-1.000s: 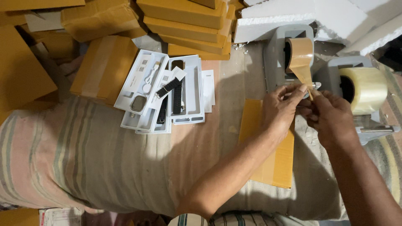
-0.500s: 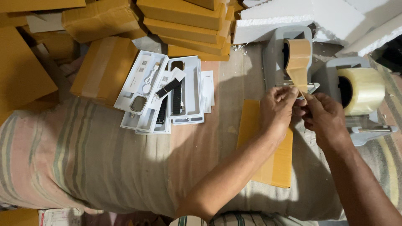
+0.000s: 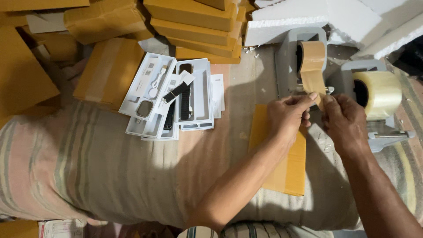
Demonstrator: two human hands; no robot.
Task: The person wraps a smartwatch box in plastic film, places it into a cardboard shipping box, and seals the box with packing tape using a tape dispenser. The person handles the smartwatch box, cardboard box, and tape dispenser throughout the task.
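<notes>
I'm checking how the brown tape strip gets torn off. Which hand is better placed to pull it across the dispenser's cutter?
Probably the left hand: its fingertips pinch the brown tape strip's free end, just below the grey dispenser. The right hand sits beside the strip, nearer the clear tape roll.

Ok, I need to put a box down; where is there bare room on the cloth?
Bare striped cloth lies below the white trays, left of the left forearm. Crowded: boxes up top, and both hands at the tape dispensers over the yellow envelope.
</notes>
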